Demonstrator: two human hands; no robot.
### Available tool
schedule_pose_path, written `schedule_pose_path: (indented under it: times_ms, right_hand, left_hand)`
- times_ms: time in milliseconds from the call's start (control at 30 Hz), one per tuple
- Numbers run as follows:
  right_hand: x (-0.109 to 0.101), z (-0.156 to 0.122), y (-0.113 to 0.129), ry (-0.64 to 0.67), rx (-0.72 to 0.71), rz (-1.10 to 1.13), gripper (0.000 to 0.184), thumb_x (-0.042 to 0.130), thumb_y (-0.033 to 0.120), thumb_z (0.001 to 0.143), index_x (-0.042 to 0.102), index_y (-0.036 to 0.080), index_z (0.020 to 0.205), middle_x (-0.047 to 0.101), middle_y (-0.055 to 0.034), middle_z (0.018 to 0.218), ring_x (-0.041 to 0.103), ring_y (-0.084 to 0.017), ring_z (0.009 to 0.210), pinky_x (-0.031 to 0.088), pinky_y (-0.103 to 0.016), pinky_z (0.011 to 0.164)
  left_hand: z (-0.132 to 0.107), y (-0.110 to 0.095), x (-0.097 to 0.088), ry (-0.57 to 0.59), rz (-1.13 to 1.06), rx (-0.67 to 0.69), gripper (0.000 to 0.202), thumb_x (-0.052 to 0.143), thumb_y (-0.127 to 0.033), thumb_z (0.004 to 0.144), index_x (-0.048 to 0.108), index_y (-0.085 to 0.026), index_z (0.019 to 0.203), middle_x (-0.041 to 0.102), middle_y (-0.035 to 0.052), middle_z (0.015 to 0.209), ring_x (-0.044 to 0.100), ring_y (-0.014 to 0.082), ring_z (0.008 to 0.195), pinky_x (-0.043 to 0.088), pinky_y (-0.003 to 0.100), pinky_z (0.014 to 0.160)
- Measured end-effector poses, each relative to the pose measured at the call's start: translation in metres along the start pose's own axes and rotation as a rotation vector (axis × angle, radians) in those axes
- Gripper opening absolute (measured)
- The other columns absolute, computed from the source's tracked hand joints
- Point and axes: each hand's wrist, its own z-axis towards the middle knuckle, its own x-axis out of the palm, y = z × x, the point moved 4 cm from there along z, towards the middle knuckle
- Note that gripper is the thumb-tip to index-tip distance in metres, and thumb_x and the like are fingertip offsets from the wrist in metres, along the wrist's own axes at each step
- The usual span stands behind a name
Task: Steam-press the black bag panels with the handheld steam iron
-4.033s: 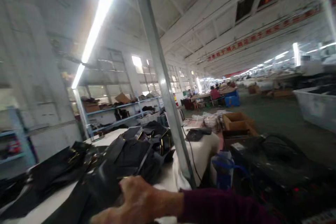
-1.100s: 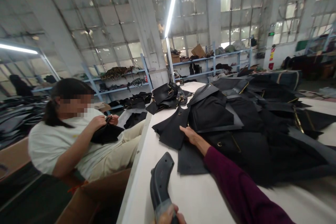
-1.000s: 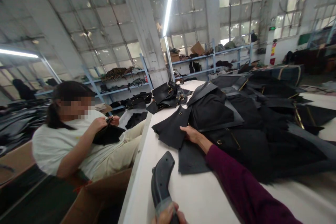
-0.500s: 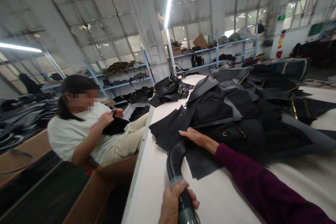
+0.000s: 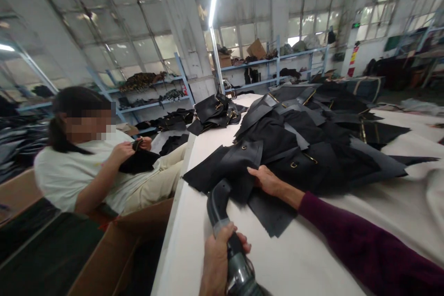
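My left hand (image 5: pixel 218 252) is wrapped round a black curved vacuum hose handle (image 5: pixel 218 204), whose bent upper end meets the near edge of a black fabric piece (image 5: pixel 217 164). That piece lies at the table's left edge and carries a small gold D-ring. My right hand (image 5: pixel 268 180), in a purple sleeve, pinches the right side of the piece between thumb and fingers; the fingertips are partly hidden. Under the right wrist another flat black piece (image 5: pixel 272 212) lies on the table. A large heap of black pieces (image 5: pixel 305 134) with gold zips and rings spreads behind my right hand.
On the left a seated co-worker (image 5: pixel 93 162) handles a black piece, beside a cardboard box (image 5: pixel 114 245). A smaller pile of black pieces (image 5: pixel 215 111) stands at the table's far end. Blue shelves (image 5: pixel 249 67) line the wall. The white table (image 5: pixel 277 263) runs beneath my arms.
The pinched piece's right part has lifted and bent. The handle's end has come closer against its near edge. The whole view has shifted slightly, with things appearing further left.
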Motion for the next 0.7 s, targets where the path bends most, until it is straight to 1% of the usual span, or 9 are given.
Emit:
schedule_pose_path:
  times_ms: [67,133,233,400,500,567,600,633,700]
  right_hand:
    - [-0.009,-0.004,0.000,-0.029,0.028,-0.045,0.023,0.052,0.032,0.091,0.058,0.014,0.102,0.062,-0.0035,0.093,0.061,-0.016,0.073,0.053,-0.032,0.063]
    - [-0.020,-0.007,0.002,-0.062,0.048,-0.113,0.022,0.053,0.031,0.090,0.057,0.014,0.103,0.062,-0.0042,0.096,0.061,-0.016,0.075,0.054,-0.032,0.064]
    - [-0.038,-0.009,0.012,-0.125,0.054,-0.231,0.021,0.053,0.030,0.090,0.058,0.014,0.102,0.062,-0.0039,0.095,0.061,-0.015,0.073,0.054,-0.031,0.063]
    - [-0.084,-0.008,0.050,-0.290,0.010,-0.516,0.020,0.052,0.029,0.091,0.059,0.013,0.100,0.063,-0.0031,0.092,0.062,-0.016,0.073,0.053,-0.031,0.063]
    - [-0.107,-0.017,0.077,-0.343,-0.004,-0.790,0.017,0.055,0.028,0.089,0.061,0.013,0.096,0.063,-0.0026,0.094,0.062,-0.019,0.080,0.053,-0.035,0.069]
    - [-0.109,-0.028,0.092,-0.379,-0.012,-0.994,0.014,0.058,0.025,0.088,0.061,0.014,0.094,0.063,-0.0036,0.097,0.061,-0.020,0.086,0.051,-0.039,0.076]
    - [-0.105,-0.035,0.099,-0.418,-0.023,-1.090,0.014,0.058,0.024,0.087,0.061,0.014,0.096,0.062,-0.0048,0.101,0.060,-0.021,0.090,0.050,-0.041,0.080]
    - [-0.096,-0.042,0.105,-0.465,-0.042,-1.175,0.016,0.058,0.024,0.087,0.060,0.014,0.100,0.061,-0.0063,0.106,0.058,-0.022,0.095,0.048,-0.044,0.083]
    - [-0.069,-0.052,0.113,-0.567,-0.113,-1.314,0.023,0.056,0.024,0.088,0.056,0.013,0.108,0.055,-0.0101,0.116,0.052,-0.027,0.107,0.042,-0.050,0.090]
  left_hand:
    - [-0.001,-0.001,-0.001,0.026,0.008,0.003,0.028,0.064,-0.036,0.066,0.048,-0.015,0.076,0.060,0.0008,0.051,0.057,0.0153,0.044,0.039,0.022,0.040]
    - [-0.003,0.000,0.002,0.098,0.017,0.000,0.030,0.063,-0.040,0.066,0.050,-0.015,0.075,0.061,0.0019,0.050,0.057,0.0162,0.044,0.038,0.023,0.038]
    - [-0.011,0.001,0.008,0.187,-0.007,0.049,0.029,0.063,-0.041,0.066,0.052,-0.015,0.071,0.060,0.0013,0.046,0.056,0.0162,0.040,0.043,0.027,0.044]
    - [-0.024,-0.007,0.015,0.210,-0.007,0.116,0.027,0.066,-0.038,0.063,0.055,-0.014,0.064,0.059,0.0007,0.042,0.055,0.0169,0.038,0.049,0.034,0.057]
    - [-0.025,-0.014,0.011,0.171,-0.005,0.149,0.028,0.067,-0.040,0.063,0.056,-0.014,0.063,0.061,0.0020,0.044,0.057,0.0173,0.042,0.049,0.032,0.057]
    - [-0.023,-0.014,0.006,0.138,0.003,0.135,0.030,0.068,-0.041,0.062,0.057,-0.013,0.062,0.061,0.0038,0.046,0.058,0.0177,0.045,0.047,0.028,0.053]
    - [-0.021,-0.013,0.005,0.127,0.007,0.121,0.031,0.068,-0.042,0.062,0.058,-0.013,0.062,0.062,0.0045,0.047,0.059,0.0177,0.046,0.046,0.027,0.051]
    - [-0.020,-0.010,0.004,0.122,0.011,0.107,0.032,0.068,-0.043,0.062,0.058,-0.012,0.061,0.062,0.0050,0.047,0.059,0.0176,0.046,0.045,0.027,0.050]
    - [-0.017,-0.003,0.005,0.134,0.022,0.092,0.033,0.066,-0.044,0.065,0.059,-0.012,0.061,0.062,0.0058,0.047,0.058,0.0170,0.044,0.047,0.028,0.050]
